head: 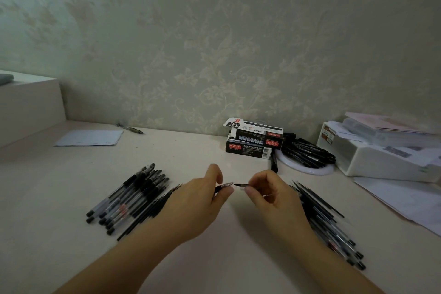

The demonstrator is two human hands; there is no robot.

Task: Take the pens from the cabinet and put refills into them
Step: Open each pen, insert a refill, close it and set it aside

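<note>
My left hand [205, 194] pinches a pen [225, 186] by its tip end, its metal point aimed right. My right hand [269, 192] pinches a small dark piece [240, 184], a cap or tip section, a short gap away from that point. Both hover over the middle of the pale desk [214, 258]. A heap of black pens [133, 198] lies left of my left hand, with thin refills along its right side. Another heap of pens and refills [327, 222] lies right of my right hand.
Two stacked refill boxes [253, 142] stand by the wall. A white round dish [307, 162] holds more black pens. A white storage box [381, 150] and loose papers [405, 200] fill the right. A paper sheet [90, 138] and single pen [130, 127] lie far left.
</note>
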